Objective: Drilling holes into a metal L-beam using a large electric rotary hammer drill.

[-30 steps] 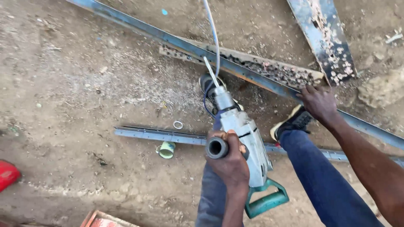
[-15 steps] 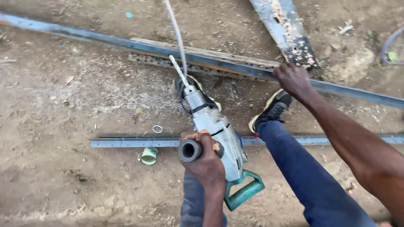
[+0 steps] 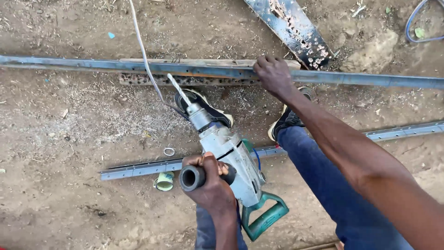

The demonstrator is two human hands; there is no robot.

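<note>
My left hand [image 3: 209, 185] grips the black side handle of a grey electric drill [image 3: 229, 155] with a green rear grip. Its drill bit [image 3: 179, 90] points up and away, toward a long blue steel angle bar [image 3: 138, 66] lying across the dirt. My right hand [image 3: 274, 74] rests flat on that bar, pressing it onto a wooden plank [image 3: 185, 79] peppered with drill holes. My two shoes [image 3: 203, 106] stand just below the bar.
A second perforated steel bar [image 3: 138, 170] lies across the ground under the drill. Beside it sit a small green cap [image 3: 164, 181] and a metal ring [image 3: 169, 151]. The drill's white cord [image 3: 141, 51] runs away upward. A drilled dark board [image 3: 296, 30] lies at top right.
My right hand has slid left along the blue bar. The drill and my left hand stay together while the view has shifted right and down.
</note>
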